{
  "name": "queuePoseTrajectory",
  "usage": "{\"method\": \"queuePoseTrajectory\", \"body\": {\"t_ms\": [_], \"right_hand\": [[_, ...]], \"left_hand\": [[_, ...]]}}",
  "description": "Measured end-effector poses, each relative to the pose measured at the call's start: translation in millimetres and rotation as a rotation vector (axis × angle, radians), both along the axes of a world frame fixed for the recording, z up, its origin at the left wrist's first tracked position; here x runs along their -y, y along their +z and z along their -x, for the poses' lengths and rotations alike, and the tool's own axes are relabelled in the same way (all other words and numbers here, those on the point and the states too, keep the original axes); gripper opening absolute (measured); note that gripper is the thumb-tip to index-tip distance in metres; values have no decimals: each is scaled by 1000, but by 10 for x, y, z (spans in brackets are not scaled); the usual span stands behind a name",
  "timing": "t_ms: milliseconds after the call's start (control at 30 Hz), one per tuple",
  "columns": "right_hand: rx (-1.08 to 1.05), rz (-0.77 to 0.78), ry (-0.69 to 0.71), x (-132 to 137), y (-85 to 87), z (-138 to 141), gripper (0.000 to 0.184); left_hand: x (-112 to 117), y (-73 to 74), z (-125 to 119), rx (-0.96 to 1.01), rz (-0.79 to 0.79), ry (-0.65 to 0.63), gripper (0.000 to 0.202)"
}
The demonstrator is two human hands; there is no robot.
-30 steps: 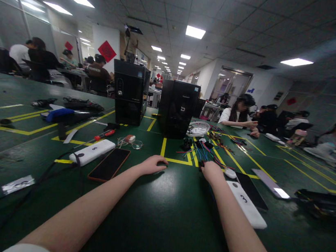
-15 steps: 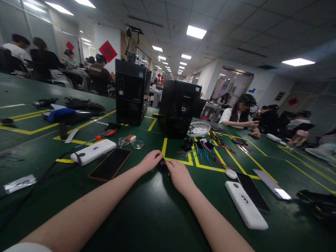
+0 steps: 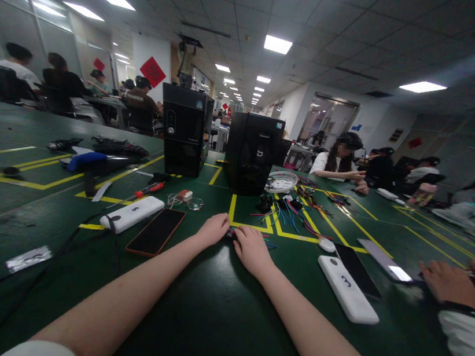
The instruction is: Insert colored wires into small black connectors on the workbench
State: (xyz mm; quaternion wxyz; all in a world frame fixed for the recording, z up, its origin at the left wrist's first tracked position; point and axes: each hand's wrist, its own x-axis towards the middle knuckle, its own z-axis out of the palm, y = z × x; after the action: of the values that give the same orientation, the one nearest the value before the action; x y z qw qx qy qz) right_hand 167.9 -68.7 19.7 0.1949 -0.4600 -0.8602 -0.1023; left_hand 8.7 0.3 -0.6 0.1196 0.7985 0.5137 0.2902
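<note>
My left hand (image 3: 214, 229) and my right hand (image 3: 251, 250) meet just above the green table, in front of the computer towers. Between them is a small black part with coloured wires (image 3: 231, 233), mostly covered by the fingers. Both hands have their fingers closed on it. Blue and red wire ends (image 3: 270, 244) stick out past the right hand. A tangle of coloured wires with black connectors (image 3: 289, 213) lies beyond the right hand. Left of my left hand are a phone with an orange edge (image 3: 156, 231) and a pair of glasses (image 3: 194, 204).
Two black computer towers (image 3: 185, 130) (image 3: 253, 154) stand ahead. White power banks lie left (image 3: 134, 214) and right (image 3: 347, 290). A red screwdriver (image 3: 149, 190), a white basket (image 3: 281, 181) and dark phones (image 3: 356, 269) are around. A co-worker's hands (image 3: 455, 285) are at the right edge.
Coloured wire ends now show to the right of my right hand, and the black part has turned slightly. A co-worker's hands and white sleeve have come in at the right edge.
</note>
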Motion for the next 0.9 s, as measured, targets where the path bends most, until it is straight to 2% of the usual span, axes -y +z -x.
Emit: {"method": "queuePoseTrajectory", "body": {"t_ms": [133,367,633,900], "right_hand": [[-7,31,-32,16,-6,17,31],[-17,70,-76,16,-23,62,37],[-83,29,-97,19,-79,57,27],[-73,47,-66,3,-71,37,31]], "left_hand": [[-1,-24,-9,-83,-9,-19,29],[-55,-53,-29,-106,36,-17,33],[-19,-45,-1,12,27,-97,35],[15,15,7,32,67,-116,37]]}}
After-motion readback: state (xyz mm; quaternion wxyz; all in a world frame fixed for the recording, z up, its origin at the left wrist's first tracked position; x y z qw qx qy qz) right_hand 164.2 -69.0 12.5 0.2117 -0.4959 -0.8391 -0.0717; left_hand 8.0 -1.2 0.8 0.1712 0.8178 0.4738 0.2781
